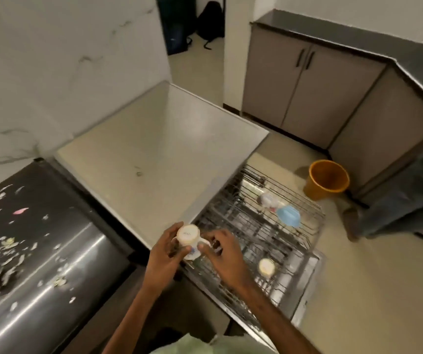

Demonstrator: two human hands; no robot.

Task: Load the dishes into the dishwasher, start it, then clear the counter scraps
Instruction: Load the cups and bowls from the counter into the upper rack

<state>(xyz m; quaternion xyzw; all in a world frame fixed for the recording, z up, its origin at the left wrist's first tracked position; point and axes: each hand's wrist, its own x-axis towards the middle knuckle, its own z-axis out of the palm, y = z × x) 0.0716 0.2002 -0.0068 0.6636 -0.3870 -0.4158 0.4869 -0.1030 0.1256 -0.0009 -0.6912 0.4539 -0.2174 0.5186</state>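
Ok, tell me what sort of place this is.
Probably a home kitchen: a pulled-out dishwasher rack holding cups, a counter strewn with scraps, and cabinets. The left hand and right hand hold a mug at the rack's edge.

Setting: home kitchen. You stand at a dark glossy counter (52,251) strewn with food scraps (21,211). Just beside it, a white appliance (154,149) has its wire dish rack (269,233) pulled out, holding an upturned cup (266,267) and a blue bowl (288,215). Across the beige floor (358,290), a second dark counter (358,39) tops grey cabinets (294,98); 2 doors with dark bar handles (305,60). 1 orange bin (326,180) sits on the floor near them. Walls (64,60): white marble-look panels. A doorway (195,62) at the back shows dark bags (210,19) on the floor of the next room.
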